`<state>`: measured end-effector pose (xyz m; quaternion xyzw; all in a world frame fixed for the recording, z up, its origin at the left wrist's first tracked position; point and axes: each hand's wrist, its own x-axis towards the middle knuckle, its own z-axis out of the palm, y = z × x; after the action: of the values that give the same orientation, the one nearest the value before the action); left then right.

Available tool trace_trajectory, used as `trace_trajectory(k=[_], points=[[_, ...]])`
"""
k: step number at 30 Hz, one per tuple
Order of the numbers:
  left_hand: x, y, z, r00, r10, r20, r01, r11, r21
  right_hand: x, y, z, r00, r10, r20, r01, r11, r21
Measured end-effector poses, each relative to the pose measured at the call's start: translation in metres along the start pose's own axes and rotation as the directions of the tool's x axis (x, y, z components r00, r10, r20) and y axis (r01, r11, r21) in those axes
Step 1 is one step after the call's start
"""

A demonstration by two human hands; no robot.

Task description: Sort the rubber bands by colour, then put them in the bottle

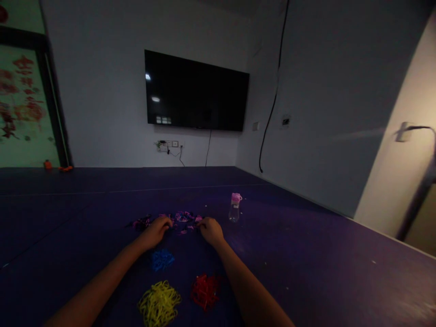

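A loose, spread-out strip of pink and dark bands (184, 217) lies on the purple surface (306, 263) in front of the person, thickest in the middle and trailing off toward the left. The left hand (159, 228) lies over the left part of it, palm down, with its fingers bent inward and their tips among the bands. The right hand (211, 229) comes in at the right end, its fingers likewise curled, thumb side turned toward the pile and tips at its edge. The two hands are apart, with the middle of the strip showing between them. It is too dark and small to tell how far open the fingers of either hand are, or whether a band is pinched in them.

Nearer the person, between the forearms, sit three heaps: a small blue heap (162, 260) just beside the left wrist, a larger yellow heap (159, 303) below it, and a red heap (205, 291) to the right of the yellow one, close to the right forearm. Beyond the right hand a clear bottle (234, 215) with a pink cap (235, 197) stands upright. Farther off, a dark television (197, 93) hangs on the wall, above some sockets (175, 143)
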<state>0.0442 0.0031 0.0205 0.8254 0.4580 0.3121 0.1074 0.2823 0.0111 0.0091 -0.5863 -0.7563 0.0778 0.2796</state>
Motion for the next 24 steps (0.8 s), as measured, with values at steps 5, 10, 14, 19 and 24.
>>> trace_trajectory(k=[5,10,14,19,24], points=[[-0.009,0.019,-0.018,0.959,-0.058,0.278,0.063,0.998,-0.008,0.0,-0.001,-0.001,1.0,-0.014,0.011,0.014,1.0,0.008],[-0.024,0.031,-0.035,0.88,-0.056,0.471,0.12,0.987,-0.107,0.0,-0.001,0.0,1.0,-0.003,0.008,0.003,1.0,-0.01],[-0.024,0.036,-0.047,0.862,-0.088,0.5,0.206,0.961,-0.185,0.0,-0.002,-0.001,1.0,-0.007,0.011,0.007,1.0,-0.023],[-0.015,0.038,-0.049,0.849,-0.149,0.506,0.302,0.924,-0.235,-0.001,-0.002,-0.002,1.0,-0.004,0.014,0.005,1.0,-0.025],[-0.012,0.033,-0.046,0.829,-0.155,0.537,0.351,0.892,-0.284,0.0,-0.002,-0.003,1.0,-0.006,0.026,0.007,1.0,-0.015]])
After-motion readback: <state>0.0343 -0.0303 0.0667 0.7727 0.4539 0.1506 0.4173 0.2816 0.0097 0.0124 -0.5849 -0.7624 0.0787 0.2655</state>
